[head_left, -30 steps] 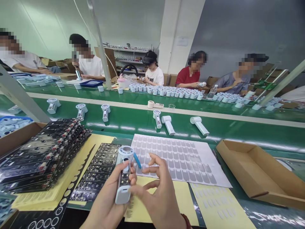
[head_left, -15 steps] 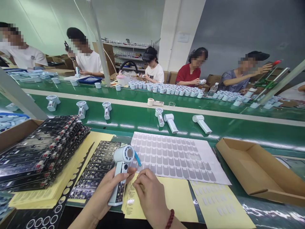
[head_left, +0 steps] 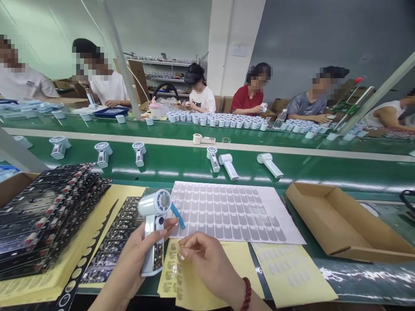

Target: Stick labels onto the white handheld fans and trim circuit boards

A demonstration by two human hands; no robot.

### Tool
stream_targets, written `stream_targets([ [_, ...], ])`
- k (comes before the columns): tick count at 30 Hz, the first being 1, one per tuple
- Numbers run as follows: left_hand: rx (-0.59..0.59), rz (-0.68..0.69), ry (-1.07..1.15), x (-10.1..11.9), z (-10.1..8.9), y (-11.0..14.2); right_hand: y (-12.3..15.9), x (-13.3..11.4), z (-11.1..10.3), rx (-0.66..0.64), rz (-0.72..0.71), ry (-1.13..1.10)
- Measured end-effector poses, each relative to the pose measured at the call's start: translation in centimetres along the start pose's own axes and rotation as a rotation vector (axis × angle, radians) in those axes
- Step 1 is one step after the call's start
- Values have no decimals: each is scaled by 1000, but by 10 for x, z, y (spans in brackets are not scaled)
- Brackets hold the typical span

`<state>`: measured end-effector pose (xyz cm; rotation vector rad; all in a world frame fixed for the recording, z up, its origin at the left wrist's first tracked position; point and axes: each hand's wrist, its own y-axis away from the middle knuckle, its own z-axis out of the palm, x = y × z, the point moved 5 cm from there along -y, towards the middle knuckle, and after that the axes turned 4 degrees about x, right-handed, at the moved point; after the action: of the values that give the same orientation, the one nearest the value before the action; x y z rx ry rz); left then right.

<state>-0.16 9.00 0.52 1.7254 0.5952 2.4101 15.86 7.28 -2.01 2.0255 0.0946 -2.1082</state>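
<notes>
Fingers (head_left: 156,236) of the left hand (head_left: 134,250) wrap around the handle of a pale blue hand fan (head_left: 150,222), held tilted, round head up, in front of a row of circuit boards (head_left: 110,244). On the right hand (head_left: 207,263), thumb and fingertips are pinched together on the upper left corner of a yellow sheet (head_left: 196,289). Beyond it lies a white sheet (head_left: 274,201) of grey stickers, a blue strip (head_left: 177,215) near its left edge. An open cardboard box (head_left: 337,220) sits to the right.
</notes>
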Motion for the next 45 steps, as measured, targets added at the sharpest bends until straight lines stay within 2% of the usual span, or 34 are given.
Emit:
stream_targets([
  [4, 29, 18, 5, 6, -3, 2, -2, 12, 7, 25, -91, 47],
  [8, 88, -20, -11, 5, -10, 12, 1, 10, 8, 8, -168, 188],
  [11, 119, -45, -16, 3, -13, 17, 4, 6, 6, -82, -112, 122],
  [15, 92, -106, 15, -3, -17, 14, 6, 2, 3, -192, -78, 35],
  [19, 55, -123, 15, -7, -16, 9, 5, 1, 1, -218, -72, -95],
  [21, 15, -118, -26, -9, -10, 8, 5, -5, -4, -148, -86, -83],
  [24, -12, -103, -25, -16, 1, 6, 5, -24, -11, -54, -150, 48],
  [27, 69, -115, 53, -23, 9, 3, 5, -45, -11, -83, -180, 147],
  [30, 77, -155, 127, -24, 24, 1, 4, -56, -10, -117, -165, 235],
  [36, 70, -148, 156, -16, 47, 1, -2, -60, -18, -94, -122, 340],
  [43, 53, -102, 142, -18, 56, -4, -6, -58, -25, -25, -151, 397],
  [45, 16, -103, 151, -20, 60, -6, -5, -58, -26, 13, -183, 444],
])
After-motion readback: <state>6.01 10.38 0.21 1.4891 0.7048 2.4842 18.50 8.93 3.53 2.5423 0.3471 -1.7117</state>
